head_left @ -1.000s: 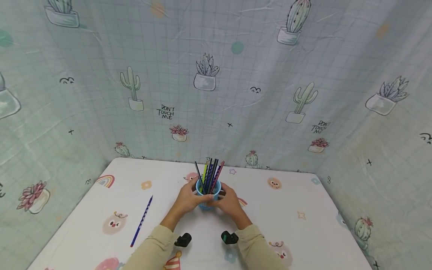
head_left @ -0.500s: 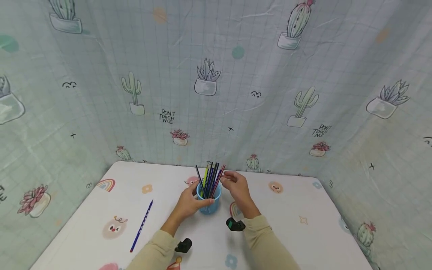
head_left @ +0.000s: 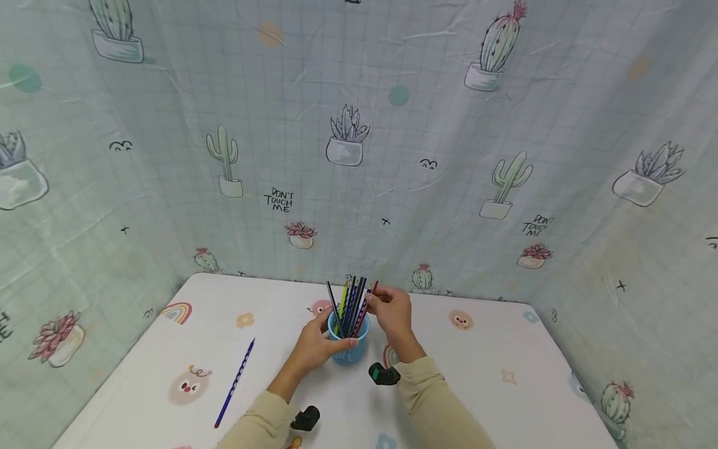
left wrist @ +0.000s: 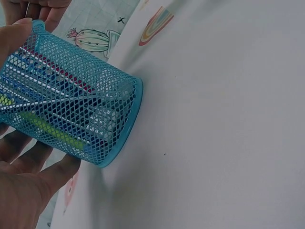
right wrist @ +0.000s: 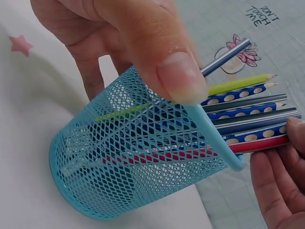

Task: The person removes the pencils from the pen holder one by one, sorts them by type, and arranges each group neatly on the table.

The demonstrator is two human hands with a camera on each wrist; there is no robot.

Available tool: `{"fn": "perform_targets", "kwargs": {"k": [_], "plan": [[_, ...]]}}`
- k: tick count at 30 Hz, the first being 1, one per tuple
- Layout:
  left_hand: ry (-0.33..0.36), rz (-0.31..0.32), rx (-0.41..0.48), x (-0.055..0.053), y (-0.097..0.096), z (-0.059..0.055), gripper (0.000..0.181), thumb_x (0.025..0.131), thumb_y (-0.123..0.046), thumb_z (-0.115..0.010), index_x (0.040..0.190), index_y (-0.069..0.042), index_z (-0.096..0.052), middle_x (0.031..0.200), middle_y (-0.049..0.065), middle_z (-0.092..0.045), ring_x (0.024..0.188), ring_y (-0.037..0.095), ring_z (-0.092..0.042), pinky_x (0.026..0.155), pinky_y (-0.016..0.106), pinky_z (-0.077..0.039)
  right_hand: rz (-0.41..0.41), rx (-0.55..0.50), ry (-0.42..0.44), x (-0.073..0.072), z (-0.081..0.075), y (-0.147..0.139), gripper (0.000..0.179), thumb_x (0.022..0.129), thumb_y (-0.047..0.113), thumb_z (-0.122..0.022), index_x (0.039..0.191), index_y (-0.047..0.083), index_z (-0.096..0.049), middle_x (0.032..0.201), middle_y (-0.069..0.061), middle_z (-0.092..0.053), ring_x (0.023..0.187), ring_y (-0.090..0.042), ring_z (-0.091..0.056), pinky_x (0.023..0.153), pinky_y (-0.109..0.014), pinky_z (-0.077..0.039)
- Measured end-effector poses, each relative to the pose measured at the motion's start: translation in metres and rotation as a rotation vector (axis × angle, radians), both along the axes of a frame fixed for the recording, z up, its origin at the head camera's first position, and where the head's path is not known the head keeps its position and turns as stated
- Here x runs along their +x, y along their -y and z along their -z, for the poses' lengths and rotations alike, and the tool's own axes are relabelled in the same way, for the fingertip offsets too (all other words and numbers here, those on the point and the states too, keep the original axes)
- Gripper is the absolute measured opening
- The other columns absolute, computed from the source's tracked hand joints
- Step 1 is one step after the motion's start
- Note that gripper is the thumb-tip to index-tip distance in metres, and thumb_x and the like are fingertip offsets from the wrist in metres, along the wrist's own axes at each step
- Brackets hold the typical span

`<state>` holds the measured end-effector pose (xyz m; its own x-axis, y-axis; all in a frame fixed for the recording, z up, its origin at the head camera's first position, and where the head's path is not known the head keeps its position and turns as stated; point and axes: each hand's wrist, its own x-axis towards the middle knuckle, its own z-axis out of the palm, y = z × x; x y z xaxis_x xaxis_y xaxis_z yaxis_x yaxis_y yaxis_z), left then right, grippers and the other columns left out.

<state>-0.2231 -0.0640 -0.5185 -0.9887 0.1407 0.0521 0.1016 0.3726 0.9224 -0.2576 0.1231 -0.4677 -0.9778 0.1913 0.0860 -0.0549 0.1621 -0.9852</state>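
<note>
A blue mesh pencil cup [head_left: 349, 354] is gripped by my left hand [head_left: 315, 342], thumb near the rim and fingers round the far side. In the left wrist view the cup [left wrist: 71, 95] looks tilted, its base close to the white tabletop. Several pencils stand in it: a lime-green pencil [right wrist: 238, 85], dark ones, blue ones with pale dimples, and a red pencil [right wrist: 264, 143]. At the cup's right, my right hand [head_left: 392, 312] pinches the red pencil near its top; a dimpled blue pencil [right wrist: 259, 134] lies right beside the thumb.
A dimpled blue pencil [head_left: 235, 381] lies on the white patterned table [head_left: 460, 374], left of my left arm. Black devices, such as the right one [head_left: 384, 374], sit at both wrists. A cactus-print curtain [head_left: 370, 187] hangs behind the table and along both sides.
My right hand has let go of the cup's side, moved up to the right of the pencil tops and taken hold of the red pencil. My left hand keeps its grip on the cup.
</note>
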Motion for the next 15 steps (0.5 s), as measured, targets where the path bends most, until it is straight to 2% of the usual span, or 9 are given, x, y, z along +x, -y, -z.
{"fn": "perform_targets", "kwargs": {"k": [8,15], "plan": [[-0.013,-0.018,-0.012,0.0,0.0,0.001,0.1,0.081,-0.044,-0.089,0.16,-0.007,-0.04,0.155,0.017,-0.055,0.145,0.041,-0.05,0.12,0.059,-0.04,0.05,-0.052,-0.049,0.0,-0.005,-0.006,0.016,0.095,0.006,-0.075,0.107,-0.005,-0.076,0.1,-0.022,-0.076,0.08,-0.022,-0.079,0.076,-0.034,-0.066],[-0.016,-0.011,-0.016,0.002,-0.002,0.002,0.095,0.082,-0.042,-0.088,0.159,-0.008,-0.042,0.153,0.015,-0.058,0.144,0.041,-0.052,0.119,0.06,-0.041,0.102,-0.082,-0.086,0.001,-0.011,-0.015,0.016,0.094,0.004,-0.076,0.107,-0.005,-0.075,0.1,-0.019,-0.076,0.08,-0.019,-0.078,0.076,-0.031,-0.066]]}}
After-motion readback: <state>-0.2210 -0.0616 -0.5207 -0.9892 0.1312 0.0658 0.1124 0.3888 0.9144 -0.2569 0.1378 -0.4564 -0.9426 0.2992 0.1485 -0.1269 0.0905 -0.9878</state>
